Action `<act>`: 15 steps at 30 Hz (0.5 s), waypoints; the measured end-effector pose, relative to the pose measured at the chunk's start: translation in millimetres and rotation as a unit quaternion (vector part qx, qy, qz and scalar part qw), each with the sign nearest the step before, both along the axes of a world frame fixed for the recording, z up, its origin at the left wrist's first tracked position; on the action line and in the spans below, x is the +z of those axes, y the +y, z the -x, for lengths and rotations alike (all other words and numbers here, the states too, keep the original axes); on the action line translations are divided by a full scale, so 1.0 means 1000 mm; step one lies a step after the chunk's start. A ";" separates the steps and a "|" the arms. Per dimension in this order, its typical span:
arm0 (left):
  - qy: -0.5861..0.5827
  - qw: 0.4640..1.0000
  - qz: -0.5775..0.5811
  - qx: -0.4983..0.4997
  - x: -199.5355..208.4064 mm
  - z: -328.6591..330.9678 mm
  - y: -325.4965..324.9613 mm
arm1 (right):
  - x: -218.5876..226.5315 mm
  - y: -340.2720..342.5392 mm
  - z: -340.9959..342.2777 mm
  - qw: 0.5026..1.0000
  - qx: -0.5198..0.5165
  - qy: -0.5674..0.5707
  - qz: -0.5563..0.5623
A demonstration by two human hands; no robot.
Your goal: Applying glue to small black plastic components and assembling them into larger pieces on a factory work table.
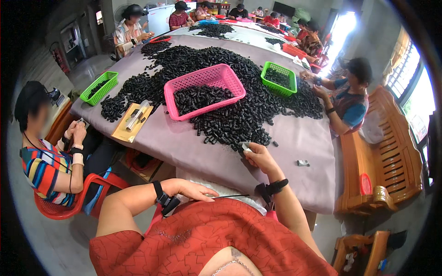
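Note:
My right hand (260,158) is closed at the near edge of a heap of small black cylinder-shaped pieces (235,126). Between its thumb and fingers is a small pale grey-white piece (247,146), its kind too small to make out. My left hand (197,190) lies flat by my waist at the table's near edge, fingers stretched out and nothing visible in it. Beyond my hands, a pink basket (207,113) partly filled with black pieces stands on the heap. On the cloth to the right lies a small grey-and-black item (303,163).
Green baskets (102,92) (282,90) stand left and right on the cloth-covered table (294,142). A yellow board (132,124) carrying a clear tube (137,115) lies at left. Co-workers (50,152) (347,96) sit on both sides. A wooden bench (380,152) stands at right.

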State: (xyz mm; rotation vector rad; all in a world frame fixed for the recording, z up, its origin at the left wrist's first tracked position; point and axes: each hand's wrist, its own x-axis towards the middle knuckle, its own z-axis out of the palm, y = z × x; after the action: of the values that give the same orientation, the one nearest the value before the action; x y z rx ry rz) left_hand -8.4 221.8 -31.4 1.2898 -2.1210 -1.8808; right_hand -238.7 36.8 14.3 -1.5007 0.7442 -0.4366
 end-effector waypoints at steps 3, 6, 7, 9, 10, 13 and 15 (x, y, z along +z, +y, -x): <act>-0.126 0.992 -0.003 -0.028 0.053 0.007 -0.013 | -0.003 -0.006 0.004 1.000 -0.004 -0.010 -0.012; -0.068 0.991 0.117 0.000 0.098 0.003 -0.020 | 0.006 -0.004 -0.004 1.000 0.007 -0.014 -0.017; -0.045 0.987 0.151 0.017 0.109 0.000 -0.026 | 0.020 -0.002 -0.009 1.000 0.006 -0.026 0.002; -0.003 0.968 0.247 0.042 0.127 -0.006 -0.043 | 0.041 -0.010 -0.019 0.997 0.006 -0.058 0.043; 0.015 0.949 0.309 0.053 0.138 -0.010 -0.053 | 0.054 -0.015 -0.028 0.994 -0.020 -0.084 0.069; -0.078 0.867 0.486 0.079 0.188 -0.015 -0.087 | 0.107 -0.032 -0.056 0.969 -0.085 -0.217 0.084; -0.141 0.825 0.538 0.100 0.219 -0.016 -0.102 | 0.147 -0.037 -0.069 0.948 -0.117 -0.276 0.110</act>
State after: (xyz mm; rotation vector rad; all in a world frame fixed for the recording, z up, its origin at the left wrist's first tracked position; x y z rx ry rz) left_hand 7.2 120.3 187.4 1.3642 -2.3704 -0.2029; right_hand -169.6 -0.6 161.6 -1.3989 0.4324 -1.0996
